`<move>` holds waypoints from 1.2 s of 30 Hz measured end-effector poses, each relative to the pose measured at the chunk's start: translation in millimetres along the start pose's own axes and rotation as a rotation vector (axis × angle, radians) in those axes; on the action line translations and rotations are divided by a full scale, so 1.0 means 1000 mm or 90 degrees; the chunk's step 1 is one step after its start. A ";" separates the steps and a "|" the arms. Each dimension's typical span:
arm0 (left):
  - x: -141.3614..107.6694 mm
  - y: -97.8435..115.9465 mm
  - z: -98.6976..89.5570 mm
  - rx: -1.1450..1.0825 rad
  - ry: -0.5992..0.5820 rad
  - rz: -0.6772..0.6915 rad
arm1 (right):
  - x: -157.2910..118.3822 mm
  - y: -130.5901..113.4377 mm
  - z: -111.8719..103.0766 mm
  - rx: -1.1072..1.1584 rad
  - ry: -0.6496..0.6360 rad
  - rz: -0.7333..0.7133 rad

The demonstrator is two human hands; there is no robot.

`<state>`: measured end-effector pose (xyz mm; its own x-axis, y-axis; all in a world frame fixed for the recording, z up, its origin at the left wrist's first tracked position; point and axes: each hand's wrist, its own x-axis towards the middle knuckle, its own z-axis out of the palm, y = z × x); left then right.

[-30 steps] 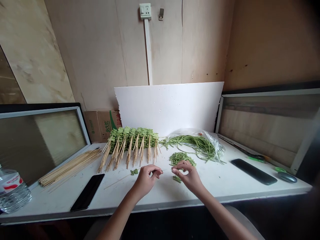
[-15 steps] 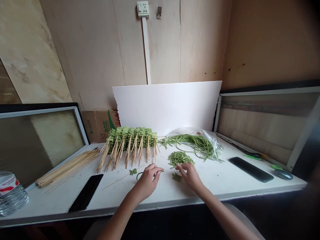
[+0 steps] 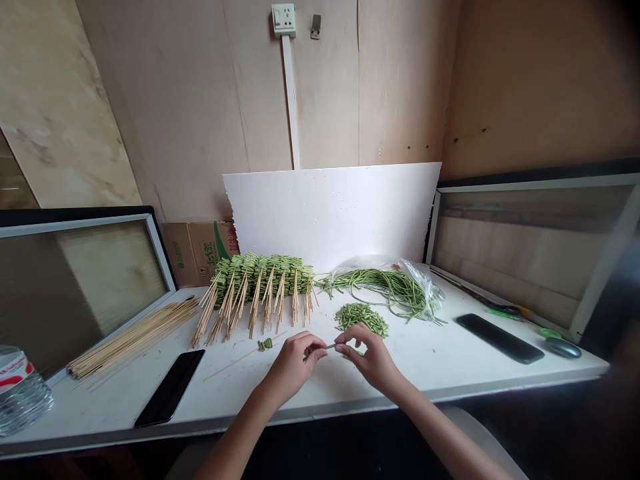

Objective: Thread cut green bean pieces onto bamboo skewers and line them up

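Observation:
My left hand is closed in a pinch on a long green bean, low over the front middle of the table. The bean's short end bridges the gap to my right hand, whose thumb and fingertips are closed on its tip. A bamboo skewer lies left of my left hand, with a few bean pieces threaded at its end. Just behind my right hand is a heap of short cut bean pieces. My right hand hides the spot below its fingers.
Finished bean skewers are stacked at the back, sticks forward. Long beans spill from a clear plastic bag. Loose skewers, a phone and a water bottle lie left; a dark slab and mouse right.
My right hand has moved left from the small group of cut pieces to the bean's end and pinches it. My left hand has hardly shifted. The small group is now hidden.

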<state>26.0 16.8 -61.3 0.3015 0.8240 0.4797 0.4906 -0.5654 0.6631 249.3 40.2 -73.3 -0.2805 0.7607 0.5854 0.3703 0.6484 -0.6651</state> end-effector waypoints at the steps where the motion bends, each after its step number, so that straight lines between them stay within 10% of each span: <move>1: 0.000 0.000 -0.001 0.007 0.001 0.001 | 0.000 0.000 -0.001 -0.004 0.000 -0.005; 14: -0.001 0.015 0.001 -0.020 0.012 0.063 | -0.002 -0.025 0.004 -0.002 -0.015 -0.084; 26: -0.002 0.017 0.001 -0.124 -0.013 0.100 | -0.008 -0.028 0.018 0.168 -0.033 0.025; 36: -0.003 0.037 -0.004 -0.159 -0.026 -0.012 | -0.009 -0.042 0.001 -0.102 0.093 -0.198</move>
<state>40.0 -7.1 -35.8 0.3288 0.8324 0.4460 0.2808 -0.5371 0.7954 234.9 6.0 -51.0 -0.2766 0.5087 0.8153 0.4244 0.8259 -0.3713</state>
